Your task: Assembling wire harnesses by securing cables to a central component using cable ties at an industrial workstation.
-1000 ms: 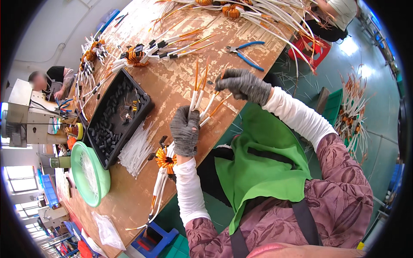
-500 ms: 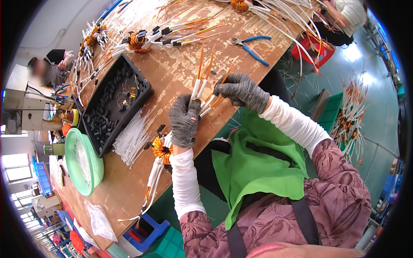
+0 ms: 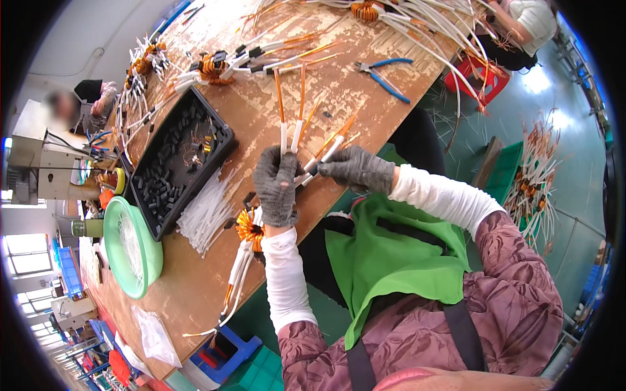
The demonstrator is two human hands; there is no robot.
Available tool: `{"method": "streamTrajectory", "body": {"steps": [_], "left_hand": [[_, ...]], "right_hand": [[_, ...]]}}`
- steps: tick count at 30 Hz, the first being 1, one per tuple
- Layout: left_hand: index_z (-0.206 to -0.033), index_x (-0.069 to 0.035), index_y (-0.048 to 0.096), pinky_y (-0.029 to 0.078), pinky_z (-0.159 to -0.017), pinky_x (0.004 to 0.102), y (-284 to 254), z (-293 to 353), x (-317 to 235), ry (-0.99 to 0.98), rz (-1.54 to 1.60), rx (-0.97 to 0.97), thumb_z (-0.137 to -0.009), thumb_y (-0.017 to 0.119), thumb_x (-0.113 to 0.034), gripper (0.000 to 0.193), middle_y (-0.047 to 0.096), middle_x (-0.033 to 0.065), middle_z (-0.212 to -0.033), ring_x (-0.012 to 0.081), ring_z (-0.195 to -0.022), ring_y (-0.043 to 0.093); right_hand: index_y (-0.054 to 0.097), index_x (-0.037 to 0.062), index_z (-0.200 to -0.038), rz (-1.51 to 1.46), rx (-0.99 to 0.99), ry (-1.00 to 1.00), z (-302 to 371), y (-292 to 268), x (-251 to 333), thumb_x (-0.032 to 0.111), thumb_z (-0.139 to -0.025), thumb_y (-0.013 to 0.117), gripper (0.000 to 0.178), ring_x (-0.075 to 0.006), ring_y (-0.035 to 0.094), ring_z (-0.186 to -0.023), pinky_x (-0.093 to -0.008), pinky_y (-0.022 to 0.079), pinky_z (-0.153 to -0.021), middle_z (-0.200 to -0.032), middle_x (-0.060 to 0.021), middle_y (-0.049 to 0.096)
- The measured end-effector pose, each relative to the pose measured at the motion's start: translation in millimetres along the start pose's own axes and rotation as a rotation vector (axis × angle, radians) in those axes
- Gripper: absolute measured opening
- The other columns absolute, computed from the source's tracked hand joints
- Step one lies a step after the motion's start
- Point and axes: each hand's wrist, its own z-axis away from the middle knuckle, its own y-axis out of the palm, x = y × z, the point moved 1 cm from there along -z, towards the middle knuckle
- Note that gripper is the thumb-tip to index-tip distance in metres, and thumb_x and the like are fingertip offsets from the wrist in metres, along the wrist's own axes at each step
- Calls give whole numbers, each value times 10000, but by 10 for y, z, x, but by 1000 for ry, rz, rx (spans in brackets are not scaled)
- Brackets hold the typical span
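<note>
Gripping a spread of white leads (image 3: 283, 135) tipped in bare copper, a worker's gloved left hand (image 3: 275, 186) curls closed above the near edge of a scuffed wooden table (image 3: 189, 296). The gloved right hand (image 3: 357, 171), at 3 o'clock from it, pinches finger and thumb on a small black sleeve (image 3: 312, 169) among the lower leads; the exact contact is partly hidden.

An orange wire-wound coil (image 3: 248, 226) rests on the table just beside the left wrist, at 7 o'clock from that hand, with more white leads trailing below it toward the table's edge. Between 9 and 10 o'clock sits a black tray (image 3: 195, 190) holding short black tubes (image 3: 156, 189). A pile of thin white strips (image 3: 205, 215) lies next to the tray at 8 o'clock, with a pale green basin (image 3: 154, 260) farther out along the same line.

Another wound coil (image 3: 213, 68) lies at 11 o'clock, its leads fanned to the right. Blue-handled pliers (image 3: 370, 68) lie spread between 12 and 1 o'clock from the right hand, well apart from it.
</note>
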Motion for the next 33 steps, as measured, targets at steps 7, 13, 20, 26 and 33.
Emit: {"method": "streamTrajectory", "body": {"steps": [7, 13, 20, 26, 33], "left_hand": [[-867, -16, 552, 406, -498, 206, 26, 61, -43, -45, 121, -10, -880, 562, -165, 149, 564, 21, -670, 64, -553, 503], [-877, -11, 557, 418, -516, 214, 16, 84, 35, -21, 148, 27, -886, 553, -146, 135, 563, 23, -670, 71, -552, 505], [-891, -24, 568, 433, -501, 211, 3, 64, 87, -42, 100, 41, -871, 583, -201, 178, 576, 16, -677, 70, -561, 529], [-889, -18, 563, 427, -512, 211, 3, 56, 91, -41, 108, 46, -873, 579, -190, 173, 571, 22, -670, 75, -560, 526], [-894, 17, 568, 433, -527, 215, 6, 51, 106, -12, 107, 45, -889, 549, -143, 161, 566, 16, -670, 67, -568, 523]], "right_hand": [[525, 54, -874, -365, -215, -424, 97, -665, 1047, 308, -897, 529, 254, -55, 322, -410, -200, 282, -359, -570, 25, 436], [505, 36, -876, -677, -190, -445, -677, -867, 1507, 313, -922, 489, 281, -58, 287, -408, -191, 268, -360, -574, 23, 409], [520, 29, -876, -656, -213, -434, -786, -689, 1547, 296, -905, 536, 268, -56, 302, -427, -177, 286, -360, -603, 15, 450], [535, 24, -882, -627, -188, -436, -780, -593, 1545, 302, -910, 526, 279, -61, 326, -428, -184, 303, -366, -612, 8, 477], [549, 40, -851, -496, -215, -484, -669, -408, 1468, 311, -902, 539, 276, -71, 361, -455, -216, 343, -399, -583, 12, 463]]}}
